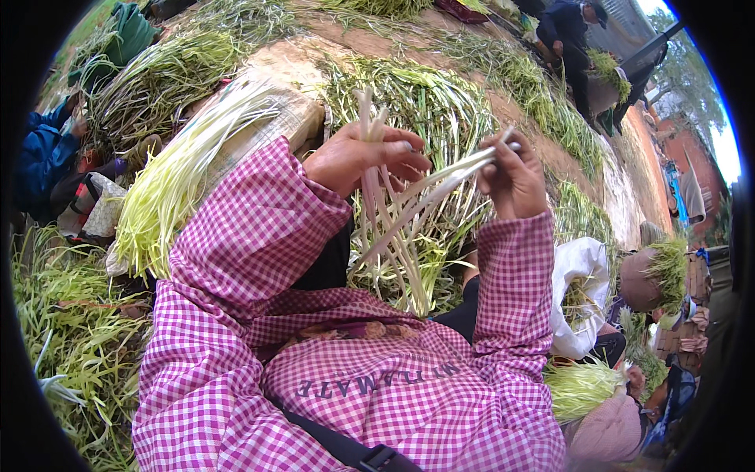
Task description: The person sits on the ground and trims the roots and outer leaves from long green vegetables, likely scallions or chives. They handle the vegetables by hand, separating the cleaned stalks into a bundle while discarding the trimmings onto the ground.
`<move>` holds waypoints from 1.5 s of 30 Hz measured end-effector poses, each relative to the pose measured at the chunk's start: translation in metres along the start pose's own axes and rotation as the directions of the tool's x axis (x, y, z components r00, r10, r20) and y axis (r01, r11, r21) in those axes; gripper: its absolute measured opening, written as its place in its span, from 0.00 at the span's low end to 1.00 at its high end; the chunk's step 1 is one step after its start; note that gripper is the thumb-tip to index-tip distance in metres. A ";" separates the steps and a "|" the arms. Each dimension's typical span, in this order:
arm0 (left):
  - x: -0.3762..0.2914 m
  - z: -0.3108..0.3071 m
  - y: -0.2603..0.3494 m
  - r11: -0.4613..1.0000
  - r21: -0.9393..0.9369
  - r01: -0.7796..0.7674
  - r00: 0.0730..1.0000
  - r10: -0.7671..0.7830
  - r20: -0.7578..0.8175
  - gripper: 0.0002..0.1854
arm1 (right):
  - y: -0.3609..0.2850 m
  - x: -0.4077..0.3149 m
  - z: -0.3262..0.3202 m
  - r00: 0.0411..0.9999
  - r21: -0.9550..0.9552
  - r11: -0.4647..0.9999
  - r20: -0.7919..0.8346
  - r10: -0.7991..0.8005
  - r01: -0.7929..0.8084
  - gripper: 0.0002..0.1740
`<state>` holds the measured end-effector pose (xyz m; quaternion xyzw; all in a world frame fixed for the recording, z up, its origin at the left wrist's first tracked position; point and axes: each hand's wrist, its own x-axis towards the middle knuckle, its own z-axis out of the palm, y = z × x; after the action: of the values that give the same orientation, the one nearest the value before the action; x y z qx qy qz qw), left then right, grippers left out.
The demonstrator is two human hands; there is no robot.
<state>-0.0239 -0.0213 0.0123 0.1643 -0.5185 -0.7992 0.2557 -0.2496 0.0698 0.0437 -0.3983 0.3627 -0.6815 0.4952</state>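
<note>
In front of my chest, my left hand holds a few pale stalks of what look like garlic greens. They pass between thumb and palm, with the cut-looking white ends above the hand and the leaves hanging down. The other fingers are partly spread. My right hand pinches the white ends of more stalks between thumb and fingers. These slant down to the left and cross the hanging ones. Below both hands lies a heap of green and withered leaves.
Left of my left arm, a bundle of yellow-white greens rests on a woven sack. Uncut greens lie at far left. A white bag stands by my right elbow. Other people work around, one in blue at left.
</note>
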 end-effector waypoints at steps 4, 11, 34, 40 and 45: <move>-0.004 -0.004 0.004 0.999 -0.051 -0.010 0.981 -0.001 -0.195 0.17 | -0.043 -0.014 -0.055 0.877 -0.460 0.881 -0.373 -0.302 0.107 0.06; -0.001 -0.002 0.005 0.999 0.007 -0.035 0.962 0.036 -0.269 0.13 | -0.248 -0.045 -0.095 0.435 -0.967 -0.023 0.135 -0.890 0.254 0.08; 0.003 0.030 -0.005 0.961 0.273 0.038 0.995 -0.012 -0.100 0.16 | -0.054 -0.041 0.032 0.925 -0.871 0.374 0.202 -0.321 0.319 0.11; -0.005 0.031 -0.005 0.927 0.362 -0.096 0.990 0.050 0.135 0.05 | -0.005 -0.029 0.083 0.996 -0.793 0.602 0.078 -0.053 0.094 0.13; -0.001 0.025 -0.008 0.928 0.373 0.000 0.980 -0.074 0.186 0.04 | -0.004 -0.027 0.080 0.981 -0.800 0.583 0.191 0.022 0.143 0.11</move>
<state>-0.0381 0.0003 0.0152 0.1398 -0.6795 -0.7039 0.1525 -0.1739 0.0886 0.0760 -0.6520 0.5732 -0.4189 0.2662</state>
